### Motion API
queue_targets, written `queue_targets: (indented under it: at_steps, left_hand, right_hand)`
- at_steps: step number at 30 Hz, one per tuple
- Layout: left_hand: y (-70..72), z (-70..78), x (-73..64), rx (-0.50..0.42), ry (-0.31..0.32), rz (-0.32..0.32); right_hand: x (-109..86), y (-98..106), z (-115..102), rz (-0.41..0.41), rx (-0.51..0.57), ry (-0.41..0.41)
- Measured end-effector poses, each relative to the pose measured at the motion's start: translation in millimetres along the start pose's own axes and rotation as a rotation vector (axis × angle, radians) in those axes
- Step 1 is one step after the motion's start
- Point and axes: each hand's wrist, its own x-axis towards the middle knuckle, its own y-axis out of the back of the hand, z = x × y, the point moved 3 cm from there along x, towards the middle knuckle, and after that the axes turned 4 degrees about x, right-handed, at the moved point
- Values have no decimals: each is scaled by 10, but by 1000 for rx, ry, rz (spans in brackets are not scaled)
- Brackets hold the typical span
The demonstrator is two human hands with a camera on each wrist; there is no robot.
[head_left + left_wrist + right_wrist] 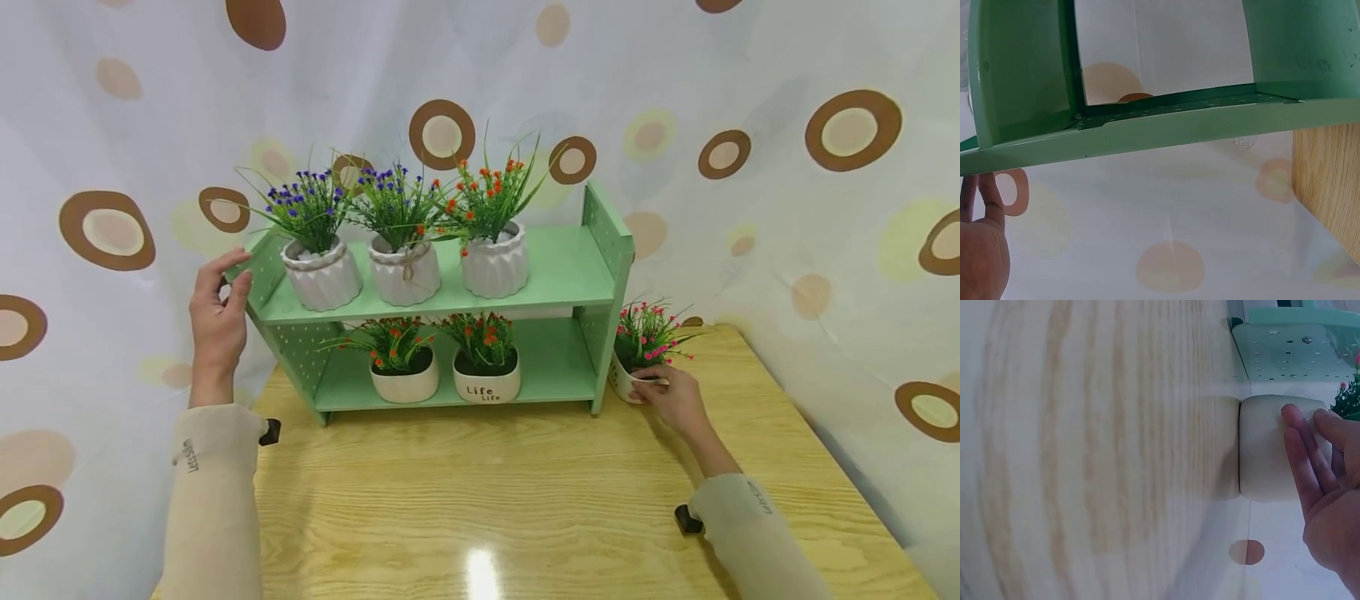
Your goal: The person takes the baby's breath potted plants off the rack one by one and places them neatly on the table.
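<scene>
Cream-coloured and rounded, the small pot [622, 382] with pink flowers [651, 333] is in our right hand [675, 402], grasped at its rim and near wall. In the right wrist view we see two fingers lying nearly straight along the outside of the pot, with our thumb up by the rim. That pot stands on the wooden table [450, 492], just beside the right end of the green shelf [562, 271]. Our right forearm slants in from the lower right, the wrist low.

Our left hand [216, 321] is raised at the shelf's other end, thumb and finger spread, their tips touching the outer side of the end panel near its top corner rather than wrapping round it. The left forearm points almost straight up.

Between our hands, three ribbed white pots [326, 277] sit in a row on the upper board, two with purple flowers and one with orange. Below them, two cream planters [405, 385] with orange-red flowers stand side by side. Behind hangs a pale spotted cloth [525, 83].
</scene>
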Motion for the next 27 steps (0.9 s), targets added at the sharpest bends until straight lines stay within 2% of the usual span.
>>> queue_targets:
  at_steps: [7, 13, 16, 20, 22, 24, 27]
  left_hand:
    - [-33, -11, -35, -5, 14, 2]
    - [-5, -4, 1, 7, 8, 18]
    - [3, -9, 28, 3, 8, 20]
    - [-12, -46, 47, -11, 11, 7]
    - [-15, -79, 44, -12, 19, 4]
    - [-12, -117, 39, -8, 27, 6]
    - [-8, -177, 44, -4, 36, 12]
  right_hand:
    - [-48, 32, 5, 17, -38, 35]
    - [-50, 24, -66, 18, -60, 41]
    - [-72, 47, -162, 67, -103, 38]
    - [-174, 109, -344, 185, -153, 26]
    - [-232, 127, -480, 237, -136, 39]
    - [-275, 131, -664, 281, -91, 85]
    - [-308, 112, -1034, 289, -12, 173]
